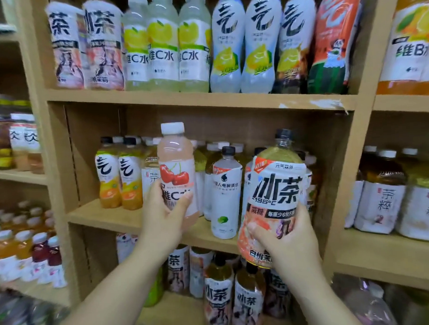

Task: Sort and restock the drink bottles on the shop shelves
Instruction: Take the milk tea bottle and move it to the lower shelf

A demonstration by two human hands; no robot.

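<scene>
Head view: left hand [161, 213] fingers wrapped on pink cherry vitamin-C bottle [176, 169], right hand [283, 235] gripping large peach iced-tea bottle [275, 196], yellowish liquid inside; both upright before middle shelf [107, 216].

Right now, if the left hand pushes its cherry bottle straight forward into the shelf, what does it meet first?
Probably the pale tea bottle standing just behind the cherry bottle that the left hand holds. Depth is hard to judge, so it may slip past it.
</scene>
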